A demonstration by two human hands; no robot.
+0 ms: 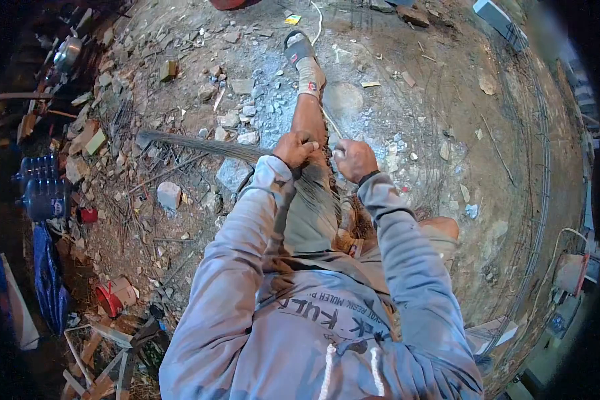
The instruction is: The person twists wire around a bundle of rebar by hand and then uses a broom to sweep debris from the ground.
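Observation:
My left hand is closed in a fist above my outstretched leg, with thumb and fingers pressed together; what it pinches, if anything, is hidden. A long bundle of thin dark wires passes beneath my left wrist. Its fanned-out end lies across my trouser leg. To the right of the leg, my right hand is closed, fingers curled at the end of a thin pale cord. That cord runs up along the leg and past my sandalled foot.
Stones and rubble cover the ground at left. Steel rebar stretches along the right side. Blue water jugs, a red-and-white bucket and wood scraps stand at left. A pale block lies at upper right.

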